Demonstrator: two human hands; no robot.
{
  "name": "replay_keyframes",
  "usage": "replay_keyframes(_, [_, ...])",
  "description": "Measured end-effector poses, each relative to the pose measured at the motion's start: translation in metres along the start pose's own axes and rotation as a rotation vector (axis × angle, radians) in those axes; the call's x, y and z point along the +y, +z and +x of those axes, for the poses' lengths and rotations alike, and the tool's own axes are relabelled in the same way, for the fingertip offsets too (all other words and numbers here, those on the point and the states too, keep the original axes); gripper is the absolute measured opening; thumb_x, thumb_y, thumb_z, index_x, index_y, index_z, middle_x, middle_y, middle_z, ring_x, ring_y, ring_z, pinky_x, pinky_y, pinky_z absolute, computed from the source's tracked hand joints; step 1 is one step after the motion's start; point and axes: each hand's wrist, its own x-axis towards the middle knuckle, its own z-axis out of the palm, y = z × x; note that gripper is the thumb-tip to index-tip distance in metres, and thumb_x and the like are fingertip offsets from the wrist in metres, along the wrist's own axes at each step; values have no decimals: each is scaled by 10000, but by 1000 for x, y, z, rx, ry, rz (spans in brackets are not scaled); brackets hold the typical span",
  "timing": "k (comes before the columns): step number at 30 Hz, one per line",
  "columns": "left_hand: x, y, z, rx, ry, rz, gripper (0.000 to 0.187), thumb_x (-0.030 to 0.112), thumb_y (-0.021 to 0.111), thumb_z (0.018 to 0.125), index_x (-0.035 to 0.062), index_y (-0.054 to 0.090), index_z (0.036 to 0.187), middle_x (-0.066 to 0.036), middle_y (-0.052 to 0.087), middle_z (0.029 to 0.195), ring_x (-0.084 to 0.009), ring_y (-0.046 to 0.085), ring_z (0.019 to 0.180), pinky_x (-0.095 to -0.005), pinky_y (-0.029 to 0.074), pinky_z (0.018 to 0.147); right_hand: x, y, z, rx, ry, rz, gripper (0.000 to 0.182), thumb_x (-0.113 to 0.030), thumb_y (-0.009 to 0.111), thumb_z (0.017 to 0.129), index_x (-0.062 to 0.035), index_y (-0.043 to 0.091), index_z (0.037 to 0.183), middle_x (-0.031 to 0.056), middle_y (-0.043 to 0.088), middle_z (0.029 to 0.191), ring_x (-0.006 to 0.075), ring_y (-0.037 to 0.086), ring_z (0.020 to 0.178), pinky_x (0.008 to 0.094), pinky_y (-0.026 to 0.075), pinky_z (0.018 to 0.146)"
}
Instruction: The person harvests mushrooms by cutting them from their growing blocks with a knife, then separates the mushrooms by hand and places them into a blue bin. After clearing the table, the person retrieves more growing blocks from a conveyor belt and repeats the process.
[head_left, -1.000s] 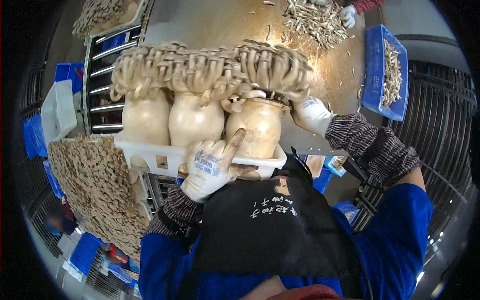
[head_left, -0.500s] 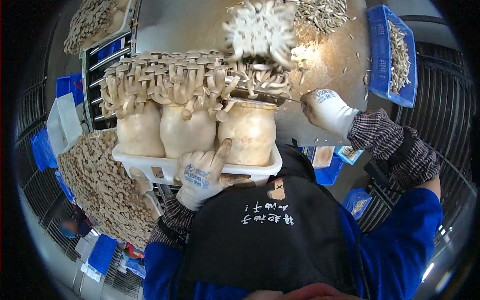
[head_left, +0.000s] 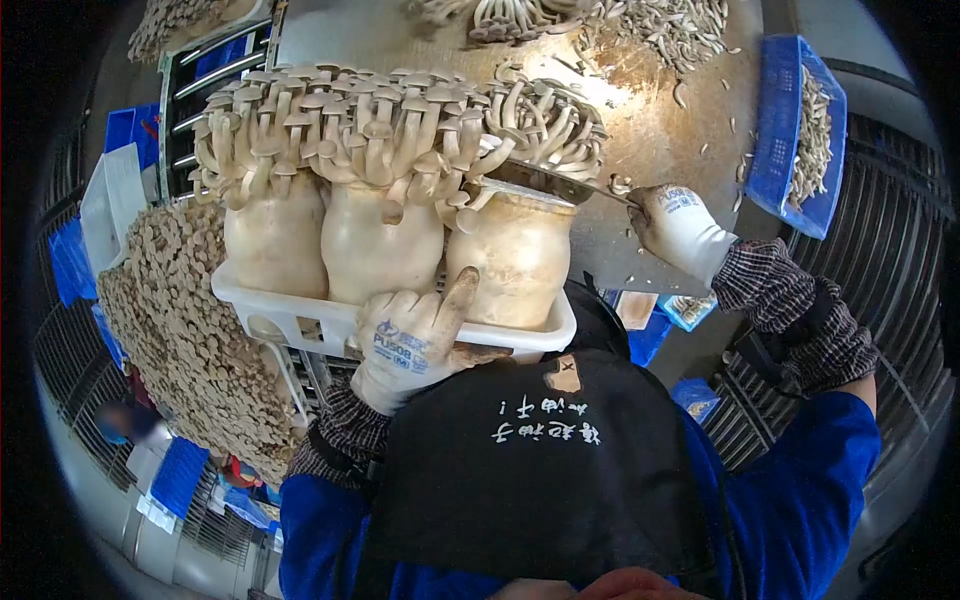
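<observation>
**Bottles in a tray at the table's edge**

Three bottles (head_left: 380, 245) stand side by side in a tray (head_left: 300, 315), mushrooms (head_left: 390, 125) on top. Behind them lies the table (head_left: 660, 130); a crate (head_left: 785, 130) sits to its right.

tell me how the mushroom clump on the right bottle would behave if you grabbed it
The mushroom clump would probably flex rather than stay stiff: its stems are thin and splay outward. It looks fragile, since loose stems already litter the metal table. It likely lifts as one bunch, as the stems join at the bottle mouth.
</observation>
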Motion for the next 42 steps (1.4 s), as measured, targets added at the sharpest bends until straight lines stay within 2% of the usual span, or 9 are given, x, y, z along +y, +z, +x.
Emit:
replay_keyframes(4, [-3, -4, 0, -66, 1, 36, 804, 738, 627, 712, 98, 666, 1198, 8, 485, 523, -158, 474, 439, -329, 377, 468, 9, 28, 45, 12, -103, -64, 215, -161, 536, 873, 27, 637, 837, 257, 637, 800, 409, 637, 785, 498, 500, 720])
replay_keyframes(6, [-3, -4, 0, -79, 0, 33, 810, 741, 630, 709, 93, 663, 1193, 8, 488, 524, -159, 478, 439, -330, 377, 464, 7, 65, 96, -150, -30, 23, 205, -162, 560, 844, 26, 641, 857, 262, 652, 846, 387, 657, 832, 490, 516, 741])
replay_keyframes(8, [0, -10, 3, -95, -36, 1, 816, 744, 634, 705, 89, 660, 1189, 8, 492, 526, -159, 482, 438, -331, 377, 461, 32, 139, 125, 144, -171, 24, 200, -162, 552, 849, 8, 644, 897, 248, 672, 873, 385, 674, 819, 482, 531, 731])
replay_keyframes(10, [0, -15, 5, -124, -56, -16, 877, 724, 692, 661, 22, 642, 1184, 5, 496, 573, -164, 492, 496, -333, 388, 511, 31, 106, 114, -51, -47, 6, 195, -157, 540, 850, -5, 652, 901, 234, 675, 856, 392, 668, 823, 484, 527, 740])
replay_keyframes(14, [2, -12, 7, -96, -65, -39, 812, 715, 677, 690, 52, 646, 1158, 6, 497, 529, -168, 500, 454, -345, 399, 472, 40, 65, 99, -170, -2, -16, 200, -149, 587, 812, 8, 679, 895, 223, 681, 884, 352, 680, 872, 441, 544, 778])
replay_keyframes(28, [11, -23, 10, -156, -122, -20, 880, 713, 677, 627, 72, 628, 1227, 10, 485, 588, -177, 509, 527, -359, 408, 543, 55, 75, 94, -100, -81, 4, 195, -140, 544, 843, -27, 694, 896, 226, 680, 870, 370, 676, 847, 455, 534, 759])
replay_keyframes(31, [12, -26, 12, -175, -123, -21, 876, 701, 687, 635, 71, 617, 1241, 12, 487, 587, -178, 506, 524, -363, 409, 543, 51, 72, 103, -281, 3, -10, 207, -140, 611, 808, 11, 681, 931, 225, 687, 952, 344, 680, 922, 417, 552, 780])
replay_keyframes(36, [17, -30, 12, -215, -140, -26, 860, 664, 710, 627, 72, 614, 1244, 14, 501, 599, -178, 515, 535, -360, 420, 558, 46, 54, 105, -254, -132, -96, 182, -90, 590, 805, -3, 688, 930, 203, 700, 929, 334, 691, 896, 417, 560, 771])
replay_keyframes(42, [15, -29, 6, -284, -142, -12, 819, 568, 724, 605, 76, 614, 1250, 17, 505, 617, -187, 519, 553, -365, 415, 571, 47, 107, 115, -318, 33, 0, 233, -182, 610, 779, -2, 705, 894, 209, 703, 906, 330, 697, 865, 427, 558, 765])
